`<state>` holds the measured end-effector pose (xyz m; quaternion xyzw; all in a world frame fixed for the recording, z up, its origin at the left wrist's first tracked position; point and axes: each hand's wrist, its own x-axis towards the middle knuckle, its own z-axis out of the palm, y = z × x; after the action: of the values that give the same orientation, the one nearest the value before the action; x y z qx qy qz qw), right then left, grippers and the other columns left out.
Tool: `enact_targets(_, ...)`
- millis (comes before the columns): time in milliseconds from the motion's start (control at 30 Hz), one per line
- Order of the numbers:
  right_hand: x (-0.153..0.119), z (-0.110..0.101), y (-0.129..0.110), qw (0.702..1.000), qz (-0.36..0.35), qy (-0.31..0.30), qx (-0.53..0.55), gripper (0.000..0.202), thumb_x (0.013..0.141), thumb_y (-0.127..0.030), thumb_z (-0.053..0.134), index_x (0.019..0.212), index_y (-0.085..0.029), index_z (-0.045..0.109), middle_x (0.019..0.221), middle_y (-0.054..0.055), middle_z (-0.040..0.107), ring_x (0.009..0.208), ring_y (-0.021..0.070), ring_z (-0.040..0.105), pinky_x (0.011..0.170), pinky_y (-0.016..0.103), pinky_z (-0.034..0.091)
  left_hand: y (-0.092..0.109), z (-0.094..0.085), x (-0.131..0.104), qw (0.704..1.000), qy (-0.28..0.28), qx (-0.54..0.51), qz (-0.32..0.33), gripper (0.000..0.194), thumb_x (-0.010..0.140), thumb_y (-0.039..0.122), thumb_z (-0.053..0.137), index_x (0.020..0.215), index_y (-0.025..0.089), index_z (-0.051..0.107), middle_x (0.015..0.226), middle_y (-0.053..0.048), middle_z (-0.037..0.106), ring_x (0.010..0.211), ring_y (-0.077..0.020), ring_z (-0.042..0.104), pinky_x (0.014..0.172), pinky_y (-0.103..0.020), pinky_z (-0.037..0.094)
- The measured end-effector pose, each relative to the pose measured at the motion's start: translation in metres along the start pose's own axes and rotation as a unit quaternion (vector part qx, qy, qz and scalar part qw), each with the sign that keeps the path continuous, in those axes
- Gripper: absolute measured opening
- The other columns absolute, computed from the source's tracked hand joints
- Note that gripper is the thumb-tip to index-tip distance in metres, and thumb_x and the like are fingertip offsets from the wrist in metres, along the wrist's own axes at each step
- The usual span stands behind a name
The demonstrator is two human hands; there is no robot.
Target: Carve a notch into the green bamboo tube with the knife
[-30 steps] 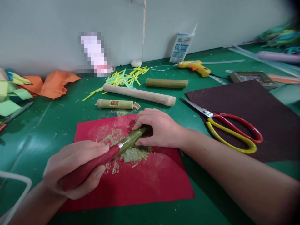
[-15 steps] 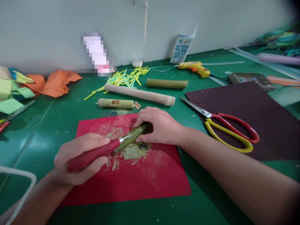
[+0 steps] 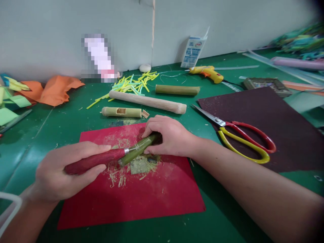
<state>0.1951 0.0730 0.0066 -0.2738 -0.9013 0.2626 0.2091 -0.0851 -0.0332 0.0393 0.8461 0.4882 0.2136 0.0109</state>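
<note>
My left hand is closed round the red handle of a carving tool, whose metal tip lies against a green bamboo piece. My right hand grips the far end of that bamboo, which slants over a red sheet. Thin shavings and a small greenish square lie on the sheet under the bamboo. Behind the sheet rests a bamboo tube with a cut notch, with a small chip at its right end.
A pale wooden stick, another bamboo piece and yellow-green strips lie farther back. Open scissors rest partly on a dark sheet at right. A yellow glue gun lies near a carton.
My left hand and the carving tool have shifted left and slightly back along the bamboo, with the handle lying flatter. My right hand keeps its hold. The whole view has shifted slightly.
</note>
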Motion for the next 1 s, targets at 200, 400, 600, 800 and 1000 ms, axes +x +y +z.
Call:
enact_targets(200, 0.001, 0.001, 0.000, 1.000, 0.004, 0.006, 0.000, 0.026, 0.067, -0.033, 0.081, 0.086, -0.019, 0.070, 0.088, 0.002, 0.066, 0.088, 0.0193, 0.058, 0.077, 0.031, 0.041, 0.006, -0.004, 0.005, 0.996, -0.016, 0.011, 0.092, 0.034, 0.086, 0.021, 0.060, 0.119, 0.026, 0.063, 0.086, 0.001, 0.074, 0.066, -0.0120, 0.066, 0.060, -0.020, 0.049)
enact_targets(400, -0.001, 0.002, 0.001, 1.000, 0.005, 0.014, 0.000, 0.028, 0.066, -0.035, 0.081, 0.085, -0.020, 0.069, 0.087, 0.002, 0.066, 0.086, 0.0188, 0.058, 0.077, 0.031, 0.041, 0.011, 0.002, 0.002, 0.993, -0.031, 0.005, 0.113, 0.042, 0.087, 0.018, 0.063, 0.127, 0.026, 0.057, 0.077, 0.002, 0.068, 0.065, -0.0098, 0.060, 0.062, -0.020, 0.046)
enact_targets(600, -0.001, 0.002, 0.000, 1.000, 0.003, 0.017, 0.005, 0.026, 0.066, -0.034, 0.081, 0.084, -0.020, 0.069, 0.087, 0.001, 0.066, 0.087, 0.0184, 0.058, 0.078, 0.031, 0.042, 0.007, 0.011, -0.001, 0.993, 0.002, -0.012, 0.115, 0.038, 0.084, 0.017, 0.067, 0.121, 0.022, 0.061, 0.088, -0.001, 0.073, 0.070, -0.0103, 0.066, 0.067, -0.019, 0.051)
enact_targets(800, 0.000, 0.003, 0.001, 1.000, 0.001, 0.021, -0.001, 0.027, 0.067, -0.035, 0.081, 0.085, -0.019, 0.069, 0.087, 0.001, 0.065, 0.086, 0.0179, 0.058, 0.077, 0.031, 0.042, 0.014, 0.012, -0.005, 0.997, -0.004, 0.023, 0.071, 0.039, 0.086, 0.029, 0.065, 0.124, 0.026, 0.060, 0.095, -0.001, 0.076, 0.071, -0.0131, 0.071, 0.068, -0.022, 0.055)
enact_targets(1000, 0.000, 0.003, 0.000, 1.000, 0.006, 0.024, -0.002, 0.026, 0.067, -0.034, 0.081, 0.084, -0.018, 0.069, 0.086, 0.002, 0.066, 0.086, 0.0178, 0.057, 0.076, 0.030, 0.041, 0.021, 0.016, 0.001, 0.996, 0.029, 0.012, 0.089, 0.038, 0.085, 0.017, 0.062, 0.120, 0.032, 0.063, 0.075, 0.004, 0.070, 0.062, -0.0116, 0.066, 0.059, -0.022, 0.050)
